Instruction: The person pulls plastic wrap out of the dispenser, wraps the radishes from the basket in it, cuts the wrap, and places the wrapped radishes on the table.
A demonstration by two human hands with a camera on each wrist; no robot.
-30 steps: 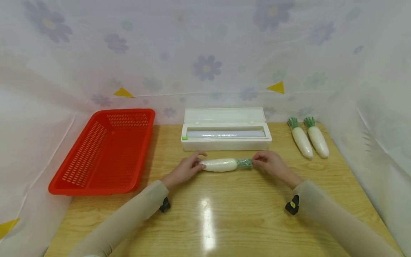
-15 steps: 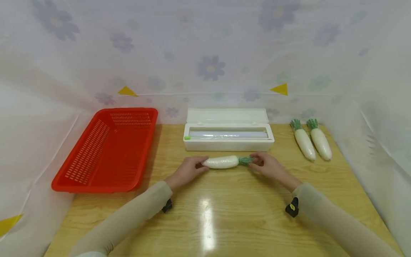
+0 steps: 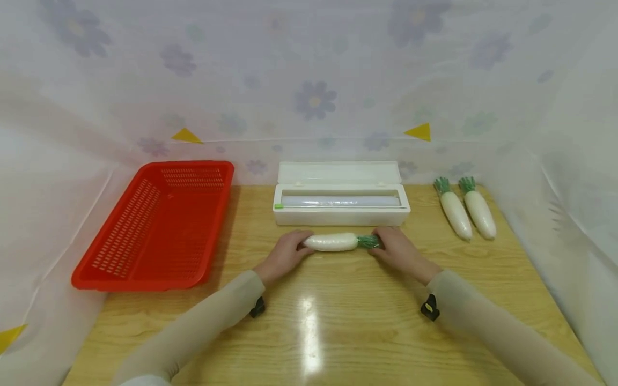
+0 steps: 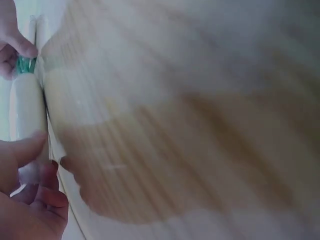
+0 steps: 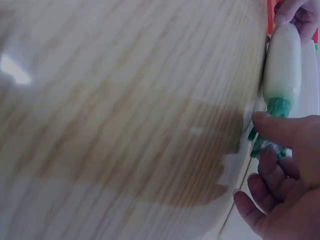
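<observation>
A white radish [image 3: 333, 242] with green leaf stubs lies crosswise before me, its surface glossy as if in clear film. My left hand [image 3: 285, 252] pinches its tapered left end between thumb and fingers; in the left wrist view, that thumb lies along the radish [image 4: 27, 105]. At the other end my right hand [image 3: 398, 252] grips the green stubs. The right wrist view has the right thumb over the leaves [image 5: 279, 107], fingers curled beneath. Just behind stands a white cling film box [image 3: 340, 217], lid up, with a roll inside.
On the left sits a red perforated basket [image 3: 207, 246]. Two more white radishes, one [image 3: 455, 214] beside another [image 3: 480, 214], lie at the back right of the wooden table [image 3: 367, 332]. A flowered white curtain [image 3: 251, 102] rises behind.
Both hands have closed in on the radish's ends: the left fingers now pinch the tip, and the right hand has shifted left over the leaves. The radish has moved slightly back.
</observation>
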